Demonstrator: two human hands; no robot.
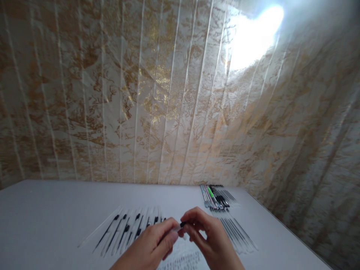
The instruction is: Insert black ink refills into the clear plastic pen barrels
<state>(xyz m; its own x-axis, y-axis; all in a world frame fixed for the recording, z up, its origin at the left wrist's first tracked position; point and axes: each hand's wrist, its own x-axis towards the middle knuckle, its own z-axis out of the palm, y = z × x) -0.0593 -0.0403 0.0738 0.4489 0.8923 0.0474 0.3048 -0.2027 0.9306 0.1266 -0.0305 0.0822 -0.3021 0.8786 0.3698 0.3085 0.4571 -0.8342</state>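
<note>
My left hand (pixel 154 240) and my right hand (pixel 210 235) meet above the front of the table. Thumb and fingers of the right hand pinch a small black pen cap (pixel 183 224). In the left hand's pinch is what looks like a clear pen barrel (pixel 178 228), mostly hidden by the fingers. Its tip points at the black cap, and whether the two touch I cannot tell. Left of my hands lies a row of clear pen barrels with black caps and dark refills (pixel 123 230). Beneath the hands is a sheet with handwriting (pixel 185 260).
On the right, several thin clear tubes with dark lines (pixel 236 232) lie side by side. Behind them is a bundle of pens (pixel 206 197), one bright green (pixel 210 193). The white table (pixel 50 213) ends at a gold-patterned curtain (pixel 157 112).
</note>
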